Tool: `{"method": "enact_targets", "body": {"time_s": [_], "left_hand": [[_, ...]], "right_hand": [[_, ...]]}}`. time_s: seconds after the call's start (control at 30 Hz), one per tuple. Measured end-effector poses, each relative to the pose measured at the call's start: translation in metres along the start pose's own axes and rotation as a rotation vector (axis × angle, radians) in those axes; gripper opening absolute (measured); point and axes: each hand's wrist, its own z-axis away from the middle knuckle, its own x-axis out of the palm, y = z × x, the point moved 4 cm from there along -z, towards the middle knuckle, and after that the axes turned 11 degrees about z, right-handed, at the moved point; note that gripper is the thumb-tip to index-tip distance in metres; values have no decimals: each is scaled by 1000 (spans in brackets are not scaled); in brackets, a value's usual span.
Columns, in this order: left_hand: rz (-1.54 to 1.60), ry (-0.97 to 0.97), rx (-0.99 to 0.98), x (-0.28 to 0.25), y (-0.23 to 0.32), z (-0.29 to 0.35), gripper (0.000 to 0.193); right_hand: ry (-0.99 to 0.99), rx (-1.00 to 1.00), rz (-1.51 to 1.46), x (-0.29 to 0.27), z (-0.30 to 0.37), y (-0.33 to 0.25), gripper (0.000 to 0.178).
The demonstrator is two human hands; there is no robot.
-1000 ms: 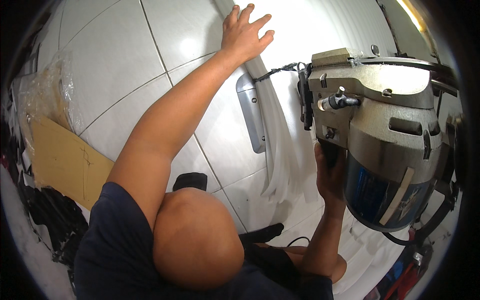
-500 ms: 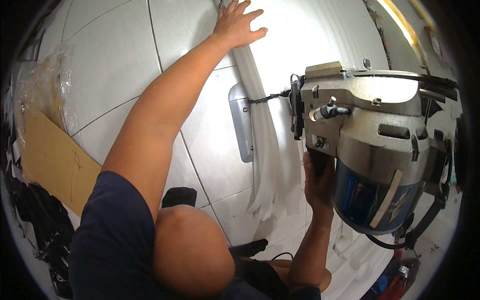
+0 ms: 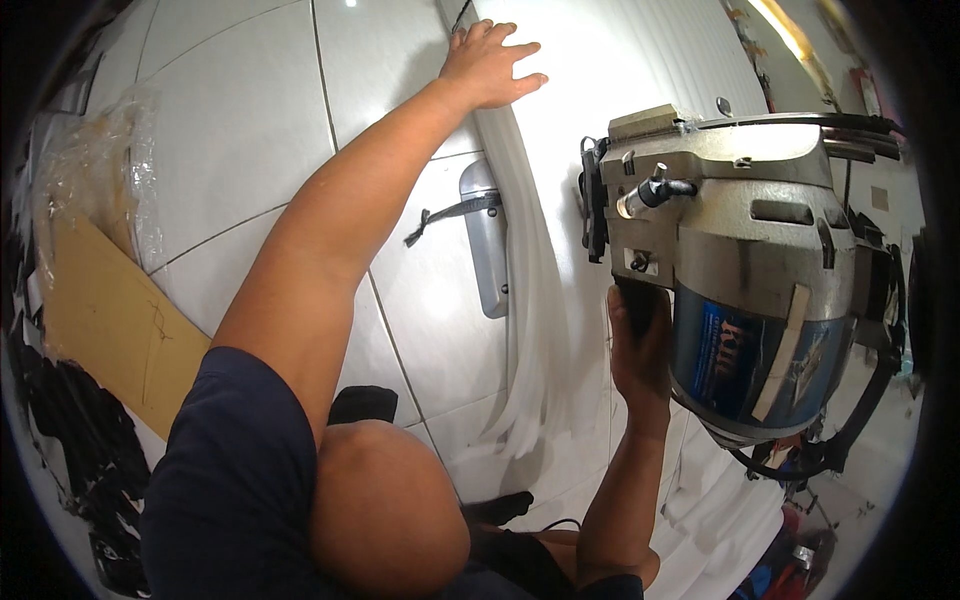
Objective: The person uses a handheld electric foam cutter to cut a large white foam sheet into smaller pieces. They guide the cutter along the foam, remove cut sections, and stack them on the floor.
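Observation:
My left hand point(image 3: 488, 65) lies with its fingers spread on the left edge of the white layered fabric point(image 3: 620, 70), holding nothing. My right hand point(image 3: 640, 345) is wrapped around the black handle of a fabric cutting machine point(image 3: 740, 270), which has a silver metal body and a blue motor housing. The machine stands over the fabric and hides part of it. A silver-grey plate with a rounded end point(image 3: 484, 240) shows at the fabric's edge, left of the machine. Across it lies a dark, thin strip point(image 3: 440, 215). Whether the plate belongs to the machine, I cannot tell.
White tiles point(image 3: 230, 130) cover the floor. At the left lie a tan board point(image 3: 120, 320), clear plastic wrapping point(image 3: 100, 180) and black cloth point(image 3: 85, 440). A black cable point(image 3: 850, 445) hangs from the machine's right side. Loose white fabric point(image 3: 715, 520) lies at the lower right.
The dark strip, which stretched right toward the machine, now points left over the tiles. The machine sits slightly higher in view, my left hand slightly lower. Both hands keep their poses.

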Motion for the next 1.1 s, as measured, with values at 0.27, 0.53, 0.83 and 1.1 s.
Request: {"method": "enact_targets", "body": {"time_s": [0.27, 0.53, 0.83, 1.1], "left_hand": [[77, -9, 18, -2, 0, 4, 50], [81, -7, 49, -10, 4, 6, 49], [795, 432, -35, -24, 88, 116, 52], [1248, -584, -868, 45, 186, 319, 139]], "right_hand": [[52, -38, 136, 4, -11, -9, 44], [41, 10, 57, 2, -28, -24, 54], [119, 165, 100, 4, 26, 28, 58], [88, -4, 92, 14, 23, 33, 64]]}}
